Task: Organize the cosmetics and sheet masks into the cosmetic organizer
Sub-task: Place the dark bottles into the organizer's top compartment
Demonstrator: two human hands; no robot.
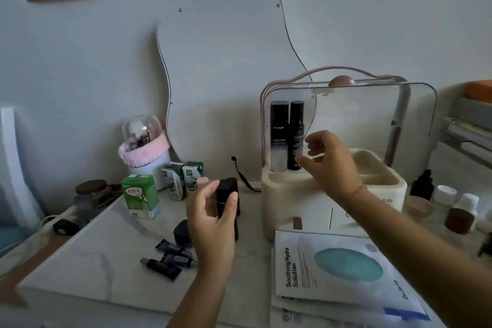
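Pale counter (87, 261) stands against a white wall. Left grip (213, 213) is curled round a dark bottle (226, 194), held upright. Right grip (330, 162) is loosely spread and holds nothing. It is over the cosmetic organizer (292, 194), just right of two tall bottles (279, 130) standing in the organizer's left compartment. Sheet masks (332, 269) lie below the right grip. Small tubes (170, 255) lie lower left of the left grip.

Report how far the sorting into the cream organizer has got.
Done: two tall black bottles stand upright in the cream plastic organizer, in its back-left compartment. In hand: the left hand grips a small black bottle above the pale table; the right hand hovers open beside the stored bottles. Left: the white-and-teal sheet mask packets lying before the organizer, and the small dark tubes on the table.
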